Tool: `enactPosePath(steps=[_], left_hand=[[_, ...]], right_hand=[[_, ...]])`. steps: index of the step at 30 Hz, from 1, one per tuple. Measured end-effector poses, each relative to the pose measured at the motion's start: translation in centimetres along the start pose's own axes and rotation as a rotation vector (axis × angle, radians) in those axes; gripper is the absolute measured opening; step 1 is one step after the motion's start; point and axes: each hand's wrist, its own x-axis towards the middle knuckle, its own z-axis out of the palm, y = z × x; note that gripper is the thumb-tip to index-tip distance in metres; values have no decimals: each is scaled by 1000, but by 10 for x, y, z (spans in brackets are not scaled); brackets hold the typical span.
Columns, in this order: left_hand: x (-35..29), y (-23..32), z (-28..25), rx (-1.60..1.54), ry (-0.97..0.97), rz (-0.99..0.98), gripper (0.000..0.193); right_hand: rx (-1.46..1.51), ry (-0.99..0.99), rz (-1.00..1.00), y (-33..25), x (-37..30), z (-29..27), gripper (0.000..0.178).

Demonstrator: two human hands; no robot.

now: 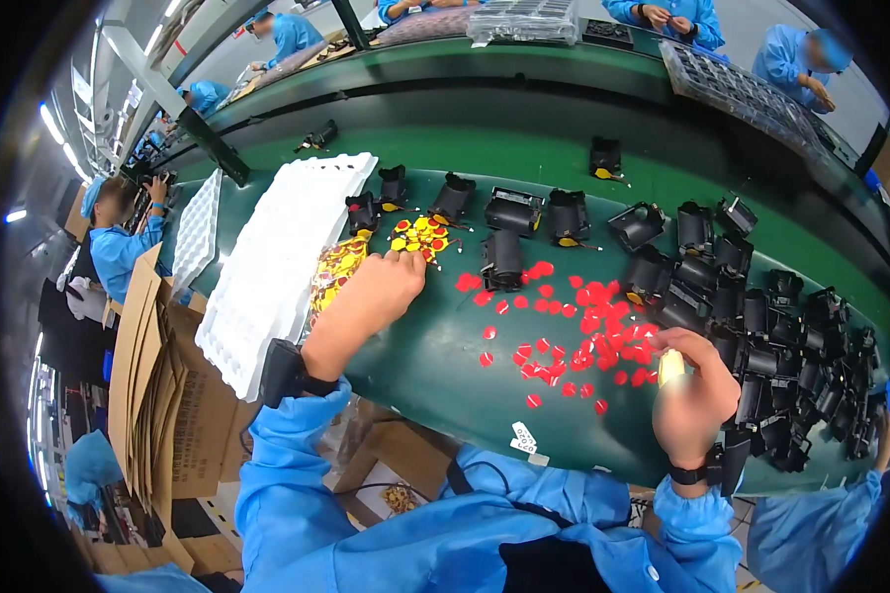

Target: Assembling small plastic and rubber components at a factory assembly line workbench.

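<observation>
Green is the table (430,366), and over it the work is spread. The left hand (386,282) is placed at the edge of a small pile of yellow-and-red parts (423,233); its fingers are bent and close together, but whether a part is clamped between the tips cannot be told. A second heap (338,269) of similar colours is seen beside the left wrist. The right hand (700,390) is held at the right edge of the scattered red discs (603,331); its fingers are curled, and something pale yellow (670,366) is shown there, whether held or worn cannot be told. Black cases (504,259) are crowded to the right and along the back. Probably, small parts are being picked; next, a fine pinch seems to be called for.
</observation>
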Motion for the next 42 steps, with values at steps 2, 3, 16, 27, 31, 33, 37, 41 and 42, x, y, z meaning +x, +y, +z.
enactPosePath(steps=[2, 3, 16, 27, 31, 33, 37, 41, 42], left_hand=[[-2, -1, -1, -54, -4, -8, 12], [-4, -1, -2, -109, -9, -16, 11], [52, 127, -124, -425, 761, 496, 31], [81, 163, -118, -2021, 212, 70, 16], [82, 166, -122, -2091, 194, 59, 14], [79, 167, -121, -2125, 125, -17, 13], [77, 174, -123, -2082, 234, -58, 10], [74, 162, -113, -1523, 479, 90, 9], [74, 157, -110, -1334, 581, 144, 11]], right_hand=[[5, -5, -23, -1, 0, -2, 20], [6, -3, -22, -2, 0, -3, 20], [842, -633, 710, -5, 14, -7, 22], [1294, -352, 885, 11, 10, -19, 25], [1274, -343, 884, 12, 10, -19, 24], [1212, -291, 884, 8, 10, -17, 24], [1034, -168, 818, 5, 8, -10, 23], [1245, -217, 940, 8, 11, -19, 24], [1302, -158, 953, 8, 12, -21, 25]])
